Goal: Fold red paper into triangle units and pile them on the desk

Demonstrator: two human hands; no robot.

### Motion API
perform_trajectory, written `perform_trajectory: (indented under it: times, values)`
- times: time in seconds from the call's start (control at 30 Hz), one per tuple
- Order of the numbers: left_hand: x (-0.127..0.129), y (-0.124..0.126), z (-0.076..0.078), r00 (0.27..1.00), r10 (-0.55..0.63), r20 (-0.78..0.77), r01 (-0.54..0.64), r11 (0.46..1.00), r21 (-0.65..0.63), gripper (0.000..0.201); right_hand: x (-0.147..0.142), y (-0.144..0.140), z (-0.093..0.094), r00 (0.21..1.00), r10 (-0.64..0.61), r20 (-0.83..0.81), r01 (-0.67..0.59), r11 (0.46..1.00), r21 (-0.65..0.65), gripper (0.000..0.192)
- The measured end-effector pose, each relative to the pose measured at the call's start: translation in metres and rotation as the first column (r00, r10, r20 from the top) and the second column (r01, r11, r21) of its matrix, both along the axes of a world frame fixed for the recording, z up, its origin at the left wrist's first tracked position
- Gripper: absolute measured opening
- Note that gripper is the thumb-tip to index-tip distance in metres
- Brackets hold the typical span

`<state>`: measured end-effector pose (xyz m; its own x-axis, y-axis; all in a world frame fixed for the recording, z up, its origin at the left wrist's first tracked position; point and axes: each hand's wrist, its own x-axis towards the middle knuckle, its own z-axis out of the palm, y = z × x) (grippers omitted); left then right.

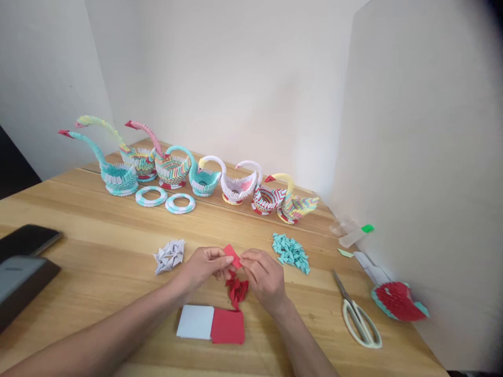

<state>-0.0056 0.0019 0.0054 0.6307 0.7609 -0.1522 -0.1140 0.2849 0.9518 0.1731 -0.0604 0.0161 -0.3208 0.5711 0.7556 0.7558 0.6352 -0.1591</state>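
Note:
Between my two hands is a small piece of red paper (231, 253), held above the middle of the table. My left hand (208, 266) pinches its left side between thumb and fingers. The right edge is gripped by the fingertips of my right hand (264, 275). Just below my hands lies a little heap of folded red paper pieces (238, 291), partly hidden. Nearer to me, a stack of white paper (195, 321) sits beside a stack of red paper (228, 325). Folded white pieces (170, 255) lie to the left, folded teal pieces (291, 252) to the right.
Several paper swans (173, 170) stand in a row at the back, with two paper rings (151, 196) in front. Scissors (356, 314) and a red-and-teal paper piece (398, 301) lie at right. A phone (29, 241) and a dark grey object (23, 285) lie at left.

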Motion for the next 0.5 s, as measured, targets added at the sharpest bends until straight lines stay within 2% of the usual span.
perform_trajectory:
  times: [0.07,0.17,0.3,0.4,0.5]
  values:
    - [0.000,0.001,0.000,0.999,0.021,-0.034,-0.018,0.998,0.065,0.034,-0.002,0.000,-0.002,1.000,0.022,-0.013,-0.022,0.999,-0.040,0.019]
    - [-0.001,0.000,-0.002,0.990,0.075,-0.116,-0.045,0.969,0.244,0.030,-0.005,0.000,-0.003,0.992,0.025,-0.126,-0.040,0.992,-0.122,0.013]
    - [-0.002,-0.007,0.000,0.971,0.060,-0.231,0.053,0.889,0.454,0.026,-0.006,-0.001,-0.004,0.951,-0.058,-0.303,-0.025,0.965,-0.262,0.008]
    - [-0.001,-0.013,0.004,0.970,-0.005,-0.242,0.121,0.875,0.469,0.022,-0.005,-0.001,-0.006,0.927,-0.117,-0.357,-0.016,0.937,-0.350,0.008]
    - [0.002,-0.015,0.003,0.980,-0.051,-0.191,0.121,0.917,0.380,0.020,-0.005,-0.002,-0.008,0.917,-0.145,-0.372,-0.008,0.924,-0.382,0.008]
